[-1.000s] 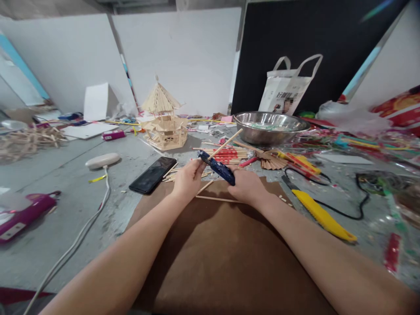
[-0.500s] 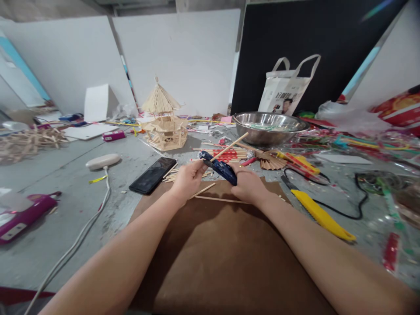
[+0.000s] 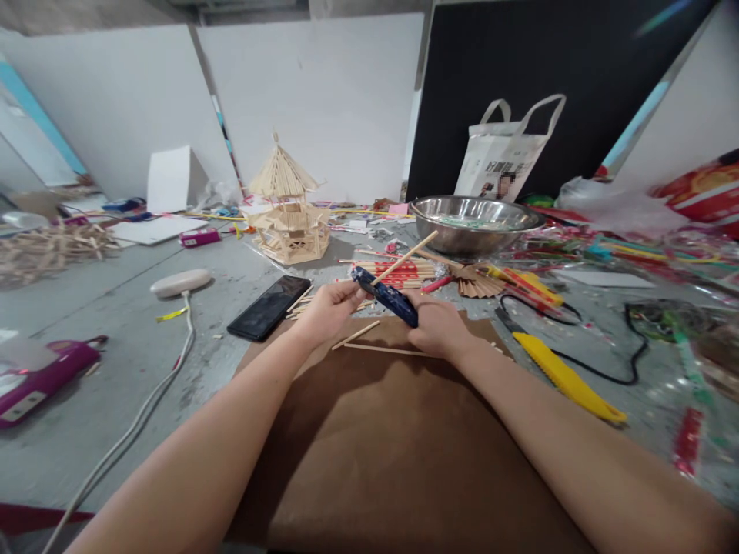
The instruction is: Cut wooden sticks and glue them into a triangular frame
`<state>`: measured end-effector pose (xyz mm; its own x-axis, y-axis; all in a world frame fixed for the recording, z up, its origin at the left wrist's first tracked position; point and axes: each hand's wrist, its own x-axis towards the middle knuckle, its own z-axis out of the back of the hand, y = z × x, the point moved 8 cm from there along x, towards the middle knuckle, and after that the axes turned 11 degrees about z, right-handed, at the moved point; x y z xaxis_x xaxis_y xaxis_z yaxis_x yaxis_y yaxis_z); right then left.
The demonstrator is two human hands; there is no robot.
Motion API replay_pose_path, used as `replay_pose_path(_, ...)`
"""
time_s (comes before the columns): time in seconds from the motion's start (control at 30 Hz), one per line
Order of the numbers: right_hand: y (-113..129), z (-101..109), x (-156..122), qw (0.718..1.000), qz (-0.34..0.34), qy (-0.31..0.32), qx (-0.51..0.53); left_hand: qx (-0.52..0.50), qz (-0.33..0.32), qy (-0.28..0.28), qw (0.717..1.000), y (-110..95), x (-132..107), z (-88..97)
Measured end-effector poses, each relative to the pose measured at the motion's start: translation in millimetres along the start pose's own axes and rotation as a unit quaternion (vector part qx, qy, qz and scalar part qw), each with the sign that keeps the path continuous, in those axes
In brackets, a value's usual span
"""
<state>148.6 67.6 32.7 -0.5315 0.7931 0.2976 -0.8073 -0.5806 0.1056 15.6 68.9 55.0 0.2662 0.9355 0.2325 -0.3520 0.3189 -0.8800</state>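
Observation:
A thin wooden stick (image 3: pixel 411 254) is pinched in my left hand (image 3: pixel 327 309) and slants up to the right. My right hand (image 3: pixel 437 323) is wrapped round a dark blue hand tool (image 3: pixel 396 301) with pale specks; its exact kind I cannot make out. The stick crosses the tool near its far end. Below, a short stick (image 3: pixel 356 335) and a longer stick (image 3: pixel 392 351) lie on the brown sheet (image 3: pixel 404 454). More sticks (image 3: pixel 412 270), some with red printed wrapping, lie beyond my hands.
A stick-built pavilion model (image 3: pixel 287 223) stands at the back, left of a steel bowl (image 3: pixel 473 238). A black phone (image 3: pixel 269 308) lies left of my hands. To the right are a yellow-handled saw (image 3: pixel 566 377), a folded paper fan (image 3: pixel 479 285) and a black cable (image 3: pixel 638 350).
My left hand and the stick have shifted only slightly. The blue tool's far end has turned a little. Both hands keep their hold.

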Motion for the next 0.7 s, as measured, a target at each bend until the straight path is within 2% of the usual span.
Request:
replay_pose_path(0.17, 1.3, 0.2, 1.9, 1.0, -0.013, 0.013, -0.023, 0.032, -0.009, -0.02, 0.999, 6.0, 2.3, 3.0)
replay_pose_path(0.37, 4.8, 0.4, 3.9, 0.999, -0.023, 0.019, -0.028, 0.096, -0.006, -0.125, 0.988, 13.8, -0.5, 11.6)
replay_pose_path(0.43, 4.2, 1.1, 4.0, 0.999, -0.027, 0.019, -0.031, 0.118, -0.004, -0.142, 0.983, 12.1, -2.3, 12.1)
replay_pose_path(0.53, 2.7, 1.1, 3.5, 0.999, -0.022, 0.019, -0.018, 0.118, -0.012, -0.126, 0.985, 8.6, -2.1, 9.4)
replay_pose_path(0.7, -0.4, -0.4, 1.7, 1.0, -0.011, 0.012, 0.014, 0.051, -0.022, -0.052, 0.997, 6.2, 1.3, 4.4)
